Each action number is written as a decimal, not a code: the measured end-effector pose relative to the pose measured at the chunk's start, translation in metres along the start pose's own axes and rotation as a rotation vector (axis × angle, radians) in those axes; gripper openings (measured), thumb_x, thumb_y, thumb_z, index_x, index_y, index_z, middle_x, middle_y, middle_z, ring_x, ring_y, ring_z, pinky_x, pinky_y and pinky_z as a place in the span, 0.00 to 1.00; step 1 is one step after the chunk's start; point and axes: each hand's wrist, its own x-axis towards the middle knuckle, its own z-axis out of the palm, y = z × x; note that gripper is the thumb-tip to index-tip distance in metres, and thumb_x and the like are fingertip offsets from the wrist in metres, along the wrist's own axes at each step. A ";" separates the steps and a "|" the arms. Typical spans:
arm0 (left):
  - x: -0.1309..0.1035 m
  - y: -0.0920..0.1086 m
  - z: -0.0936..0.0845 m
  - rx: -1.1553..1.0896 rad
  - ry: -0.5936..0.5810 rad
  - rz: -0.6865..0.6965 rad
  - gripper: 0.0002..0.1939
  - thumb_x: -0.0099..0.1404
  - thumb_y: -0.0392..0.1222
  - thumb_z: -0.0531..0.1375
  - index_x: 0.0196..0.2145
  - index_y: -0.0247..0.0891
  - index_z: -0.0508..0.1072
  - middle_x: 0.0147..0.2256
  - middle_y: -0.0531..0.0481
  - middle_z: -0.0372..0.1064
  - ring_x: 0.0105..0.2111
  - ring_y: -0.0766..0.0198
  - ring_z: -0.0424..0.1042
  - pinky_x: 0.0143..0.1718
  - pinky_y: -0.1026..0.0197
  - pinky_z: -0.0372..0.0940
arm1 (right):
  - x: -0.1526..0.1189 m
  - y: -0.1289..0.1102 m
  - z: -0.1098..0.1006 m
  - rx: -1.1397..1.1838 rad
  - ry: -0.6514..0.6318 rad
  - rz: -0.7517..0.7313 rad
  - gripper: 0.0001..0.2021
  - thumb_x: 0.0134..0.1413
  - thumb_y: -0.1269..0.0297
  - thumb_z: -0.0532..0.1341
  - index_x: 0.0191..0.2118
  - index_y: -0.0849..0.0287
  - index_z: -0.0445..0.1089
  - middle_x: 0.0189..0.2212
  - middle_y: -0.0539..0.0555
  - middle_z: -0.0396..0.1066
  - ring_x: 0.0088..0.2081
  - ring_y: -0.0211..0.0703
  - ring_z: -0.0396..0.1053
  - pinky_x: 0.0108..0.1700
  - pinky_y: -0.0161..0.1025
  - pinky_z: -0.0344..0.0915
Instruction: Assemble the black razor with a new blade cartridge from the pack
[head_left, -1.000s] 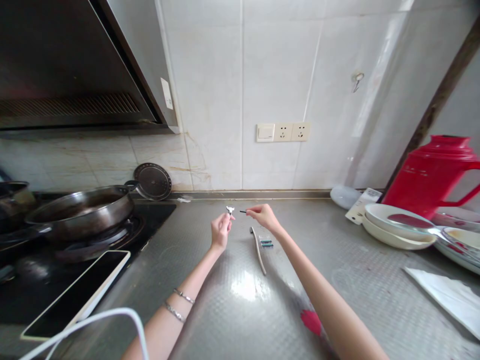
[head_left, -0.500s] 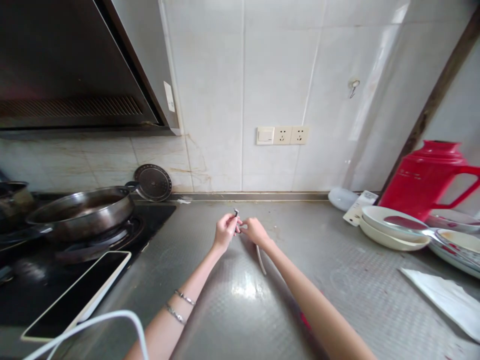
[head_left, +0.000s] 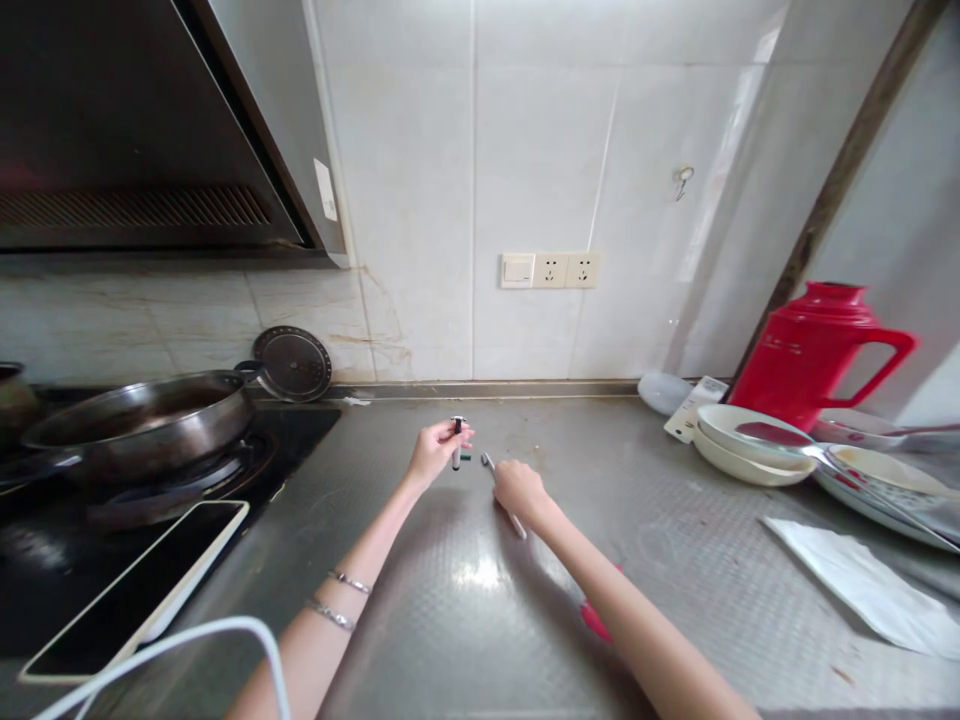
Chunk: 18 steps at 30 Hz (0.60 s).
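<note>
Between the thumb and fingers of my left hand (head_left: 435, 450) is a small black-and-white object (head_left: 457, 445), upright, with a dark green bit beside its lower part. What it is exactly is too small to tell. My right hand (head_left: 519, 488) is closed around a thin, pale stick-like object (head_left: 517, 524), whose dark-tipped upper end points toward my left hand. The two hands are apart, above the grey metal countertop (head_left: 450, 620). A red item (head_left: 596, 620) lies partly hidden under my right forearm.
At left, a pan (head_left: 142, 425) sits on the black stove, with a phone (head_left: 139, 590) at its edge and a white cable (head_left: 217, 627) in front. Right are a red thermos (head_left: 814, 355), stacked bowls (head_left: 742, 460), plates and a white napkin (head_left: 862, 590).
My hands have moved apart. My right hand has come lower with the thin stick, and the object in my left hand now shows more fully. The view has turned slightly right.
</note>
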 end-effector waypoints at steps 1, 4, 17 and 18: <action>0.000 0.000 0.000 0.015 -0.003 0.003 0.15 0.50 0.46 0.64 0.31 0.32 0.71 0.33 0.42 0.74 0.27 0.59 0.74 0.31 0.58 0.69 | -0.001 0.002 -0.001 0.002 0.005 0.007 0.12 0.50 0.74 0.55 0.39 0.62 0.71 0.38 0.65 0.73 0.39 0.49 0.72 0.36 0.37 0.65; 0.001 -0.002 -0.001 0.050 -0.012 0.029 0.12 0.50 0.45 0.63 0.29 0.33 0.71 0.32 0.44 0.74 0.29 0.60 0.74 0.34 0.59 0.68 | -0.002 0.019 -0.012 0.055 0.085 -0.001 0.10 0.52 0.71 0.54 0.39 0.63 0.70 0.36 0.63 0.73 0.38 0.47 0.72 0.35 0.35 0.63; -0.003 -0.011 0.004 0.165 0.028 0.066 0.06 0.51 0.41 0.61 0.27 0.35 0.70 0.24 0.52 0.71 0.26 0.64 0.71 0.30 0.65 0.65 | 0.001 0.071 -0.034 0.299 0.620 -0.510 0.17 0.62 0.66 0.49 0.52 0.47 0.65 0.34 0.51 0.70 0.36 0.35 0.67 0.45 0.37 0.50; -0.003 -0.010 0.003 0.160 0.032 0.076 0.06 0.52 0.41 0.61 0.26 0.35 0.70 0.24 0.51 0.71 0.26 0.64 0.71 0.30 0.65 0.65 | 0.002 0.075 -0.033 0.303 0.626 -0.494 0.16 0.62 0.66 0.49 0.52 0.47 0.66 0.34 0.51 0.70 0.36 0.35 0.67 0.45 0.38 0.49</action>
